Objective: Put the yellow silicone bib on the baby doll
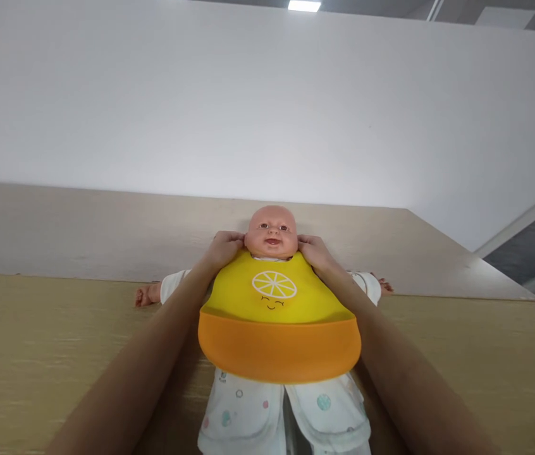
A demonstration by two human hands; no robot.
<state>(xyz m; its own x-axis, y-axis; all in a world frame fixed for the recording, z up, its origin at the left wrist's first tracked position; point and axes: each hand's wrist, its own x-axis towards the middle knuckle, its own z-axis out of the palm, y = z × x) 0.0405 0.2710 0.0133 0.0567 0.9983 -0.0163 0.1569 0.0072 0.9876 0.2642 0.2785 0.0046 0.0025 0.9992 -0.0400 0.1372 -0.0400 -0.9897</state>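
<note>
A baby doll (272,229) in a white printed outfit (243,407) lies on its back, head at the far end and arms spread sideways. Over its chest is a yellow bib (234,292) with a white citrus-slice print and a smiling face. An orange catch pocket (279,346) runs along the bib's lower edge. My left hand (226,248) is closed at the left side of the doll's neck, on the bib's neck band. On the opposite side my right hand (313,250) grips the band likewise. The fingertips and band ends are hidden behind the neck.
The doll rests on a wood-toned tabletop (49,354), with a paler board surface (82,230) beyond it. A tall white partition (248,107) rises behind. The table's right edge angles away, with floor (533,249) past it.
</note>
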